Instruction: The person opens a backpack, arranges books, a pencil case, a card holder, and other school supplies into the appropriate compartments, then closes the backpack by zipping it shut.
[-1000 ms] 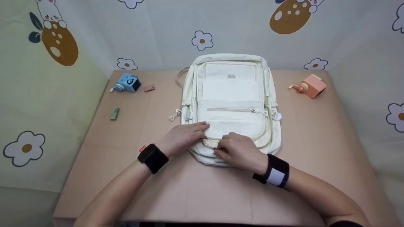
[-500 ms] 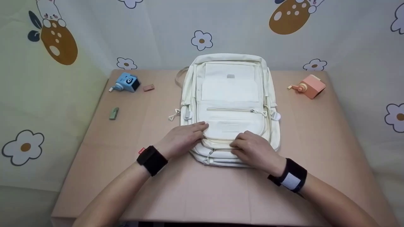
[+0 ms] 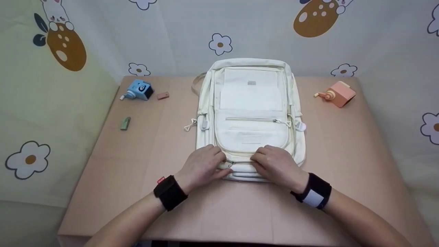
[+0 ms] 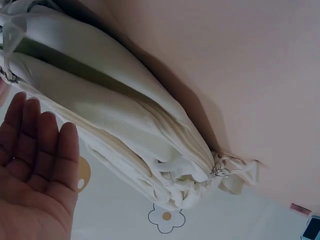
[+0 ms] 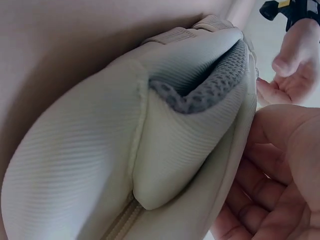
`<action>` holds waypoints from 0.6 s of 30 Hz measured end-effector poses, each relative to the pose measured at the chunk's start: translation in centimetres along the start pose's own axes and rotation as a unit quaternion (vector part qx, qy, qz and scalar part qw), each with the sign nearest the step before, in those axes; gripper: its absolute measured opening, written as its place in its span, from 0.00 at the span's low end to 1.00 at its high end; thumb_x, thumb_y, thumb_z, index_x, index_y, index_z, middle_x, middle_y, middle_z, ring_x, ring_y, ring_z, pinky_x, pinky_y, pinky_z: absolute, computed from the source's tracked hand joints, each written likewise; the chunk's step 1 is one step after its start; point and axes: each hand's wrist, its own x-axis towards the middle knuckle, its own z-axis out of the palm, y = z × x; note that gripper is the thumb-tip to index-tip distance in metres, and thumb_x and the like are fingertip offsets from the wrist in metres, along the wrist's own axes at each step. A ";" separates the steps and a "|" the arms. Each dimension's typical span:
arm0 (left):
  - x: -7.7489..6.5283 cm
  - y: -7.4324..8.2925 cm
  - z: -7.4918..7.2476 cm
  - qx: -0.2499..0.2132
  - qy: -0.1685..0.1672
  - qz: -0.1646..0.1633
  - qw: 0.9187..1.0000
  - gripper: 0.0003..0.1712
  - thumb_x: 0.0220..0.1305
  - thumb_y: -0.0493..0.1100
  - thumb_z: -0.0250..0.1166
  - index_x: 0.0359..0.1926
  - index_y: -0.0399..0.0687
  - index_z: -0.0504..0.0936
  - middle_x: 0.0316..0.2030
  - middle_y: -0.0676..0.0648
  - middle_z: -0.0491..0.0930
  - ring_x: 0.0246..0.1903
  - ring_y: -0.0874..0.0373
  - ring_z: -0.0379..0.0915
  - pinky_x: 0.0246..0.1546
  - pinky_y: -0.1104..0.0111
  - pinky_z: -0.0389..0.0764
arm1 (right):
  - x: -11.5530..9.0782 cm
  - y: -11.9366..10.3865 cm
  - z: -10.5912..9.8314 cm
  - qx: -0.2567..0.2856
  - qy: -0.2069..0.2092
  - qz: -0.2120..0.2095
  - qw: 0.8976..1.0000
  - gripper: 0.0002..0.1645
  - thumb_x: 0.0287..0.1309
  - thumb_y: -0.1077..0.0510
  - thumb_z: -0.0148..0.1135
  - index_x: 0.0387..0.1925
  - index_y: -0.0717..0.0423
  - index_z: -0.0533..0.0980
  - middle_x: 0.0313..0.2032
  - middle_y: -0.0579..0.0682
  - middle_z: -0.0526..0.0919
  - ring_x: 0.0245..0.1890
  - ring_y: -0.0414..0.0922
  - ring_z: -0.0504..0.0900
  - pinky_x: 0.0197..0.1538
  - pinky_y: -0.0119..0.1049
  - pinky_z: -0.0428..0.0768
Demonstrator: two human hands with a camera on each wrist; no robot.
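A cream backpack [image 3: 252,99] lies front up on the table, its bottom towards me. My left hand [image 3: 204,166] is at the bottom left corner, fingertips and thumb close around a small zipper pull [image 3: 230,165]. In the left wrist view, the left fingers [image 4: 47,145] are loosely extended beside the zipped edge. My right hand [image 3: 279,166] pinches the bag's lower edge right of the zipper pull. The right wrist view shows the right thumb [image 5: 272,125] against the cream fabric, and a grey mesh-lined pocket [image 5: 200,100] gaping at the bag's side.
A blue crank pencil sharpener [image 3: 140,90], a pink eraser [image 3: 163,95] and a green eraser [image 3: 125,123] lie left of the bag. An orange crank sharpener [image 3: 339,94] lies at the back right. Patterned cloth [image 3: 185,37] hangs behind and beside the table.
My right hand has moved right along the bag's lower edge, away from the zipper pull. My left hand has come down from the pocket's left side to the zipper pull.
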 end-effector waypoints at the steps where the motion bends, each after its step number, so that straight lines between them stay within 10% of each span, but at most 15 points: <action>1: 0.0 0.2 0.2 0.001 -0.001 -0.004 1.000 0.19 0.65 0.60 0.70 0.36 0.50 0.80 0.31 0.54 0.75 0.31 0.57 0.69 0.29 0.64 0.72 | 0.0 0.0 0.0 0.001 0.001 0.001 1.000 0.02 0.59 0.60 0.70 0.36 0.52 0.85 0.31 0.44 0.82 0.30 0.45 0.79 0.31 0.40 0.78; 18: -0.2 0.5 0.5 -0.035 0.019 -0.031 0.999 0.04 0.67 0.42 0.70 0.34 0.51 0.83 0.30 0.54 0.79 0.31 0.56 0.73 0.31 0.64 0.74 | -0.3 0.2 0.4 -0.024 0.029 -0.036 0.999 0.01 0.60 0.59 0.71 0.33 0.52 0.84 0.29 0.44 0.79 0.28 0.44 0.78 0.27 0.40 0.77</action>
